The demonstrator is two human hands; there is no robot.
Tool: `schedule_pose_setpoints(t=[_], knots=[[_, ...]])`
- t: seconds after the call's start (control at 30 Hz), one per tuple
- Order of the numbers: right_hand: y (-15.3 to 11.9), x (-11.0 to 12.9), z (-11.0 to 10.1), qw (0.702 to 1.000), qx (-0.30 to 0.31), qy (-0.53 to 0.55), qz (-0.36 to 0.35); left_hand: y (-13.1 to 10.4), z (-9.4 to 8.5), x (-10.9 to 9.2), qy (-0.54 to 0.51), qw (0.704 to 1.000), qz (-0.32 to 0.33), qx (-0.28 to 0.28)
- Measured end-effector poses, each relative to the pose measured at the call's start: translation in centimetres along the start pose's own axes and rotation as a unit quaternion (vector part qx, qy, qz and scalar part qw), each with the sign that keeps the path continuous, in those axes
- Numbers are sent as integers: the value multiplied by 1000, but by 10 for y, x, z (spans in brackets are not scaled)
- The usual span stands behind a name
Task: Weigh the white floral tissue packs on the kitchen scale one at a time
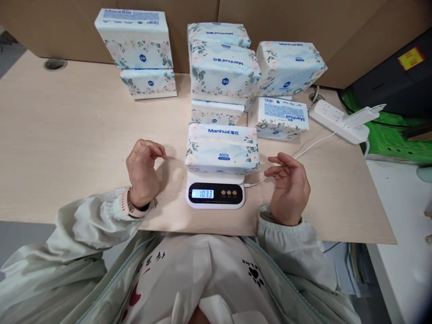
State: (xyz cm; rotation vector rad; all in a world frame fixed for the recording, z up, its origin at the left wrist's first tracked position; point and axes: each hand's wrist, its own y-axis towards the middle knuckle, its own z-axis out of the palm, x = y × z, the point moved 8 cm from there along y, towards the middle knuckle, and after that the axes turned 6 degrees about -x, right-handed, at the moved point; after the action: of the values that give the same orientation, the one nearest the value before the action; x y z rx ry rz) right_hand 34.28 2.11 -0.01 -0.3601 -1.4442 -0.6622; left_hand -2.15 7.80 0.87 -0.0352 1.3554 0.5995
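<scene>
- I see the tissue pack [222,150] lying on the scale [216,204], between my two hands and touching neither.
- My left hand [143,171] grips nothing, its fingers loosely curled, apart from the pack.
- My right hand [288,186] is empty too, fingers half bent, just beside the pack.
- Between my wrists, the display [202,194] is lit.
- Beyond both hands, more packs [224,76] stand stacked before cardboard [286,20].
- Past my right hand sits a power strip [332,118].

Scale [216,195], tissue packs [148,84] on table [74,135]
</scene>
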Motion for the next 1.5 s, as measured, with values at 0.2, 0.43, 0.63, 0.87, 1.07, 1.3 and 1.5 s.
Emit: schedule_pose_setpoints(t=[0.2,0.43,0.63,0.87,1.07,1.3,1.5], knots=[[0,0,0,1000,8,-5,7,2,-2,1,-3,1000,26,-2],[-1,-2,1,1000,12,-3,12,3,-3,1,-20,999,28,-5],[-1,-3,2,1000,21,15,13,1,-1,-1,5,999,38,21],[-6,-6,5,998,54,-6,16,-1,2,1,22,998,17,48],[-11,-5,12,990,128,-62,-2,-1,8,-1,64,994,8,83],[-20,-8,22,957,248,-124,-85,-16,17,-6,76,977,-105,167],[-16,-4,21,947,248,-116,-168,-39,67,-29,41,946,-153,282]])
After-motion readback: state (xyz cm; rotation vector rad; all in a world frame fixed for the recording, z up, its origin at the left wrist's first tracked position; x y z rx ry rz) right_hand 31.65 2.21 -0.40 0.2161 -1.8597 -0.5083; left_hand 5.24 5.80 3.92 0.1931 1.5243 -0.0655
